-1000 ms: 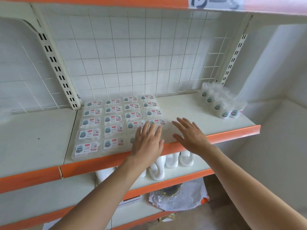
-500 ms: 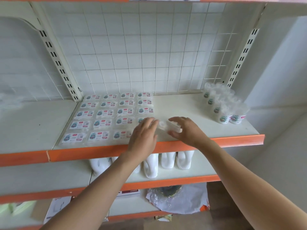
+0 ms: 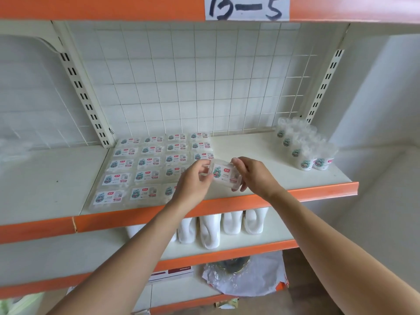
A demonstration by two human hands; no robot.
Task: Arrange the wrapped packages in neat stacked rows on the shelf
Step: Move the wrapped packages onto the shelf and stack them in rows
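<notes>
Several flat wrapped packages [image 3: 145, 176] with white labels lie in tidy rows on the left part of the white shelf [image 3: 261, 162] with an orange front edge. One wrapped package [image 3: 223, 175] is lifted above the shelf, label toward me, at the right end of the rows. My left hand [image 3: 193, 183] pinches its left end and my right hand [image 3: 252, 173] grips its right end. My left hand hides part of the front rows.
Several wrapped cups [image 3: 304, 148] stand at the shelf's right back. A wire grid [image 3: 193, 83] backs the shelf. White jugs [image 3: 209, 233] stand on the shelf below. A plastic bag [image 3: 245, 276] lies lower still. A label "13-5" [image 3: 246, 6] hangs above.
Both hands were flat on the front-right packages; they closed on one package and raised it off the shelf, turning its label toward me.
</notes>
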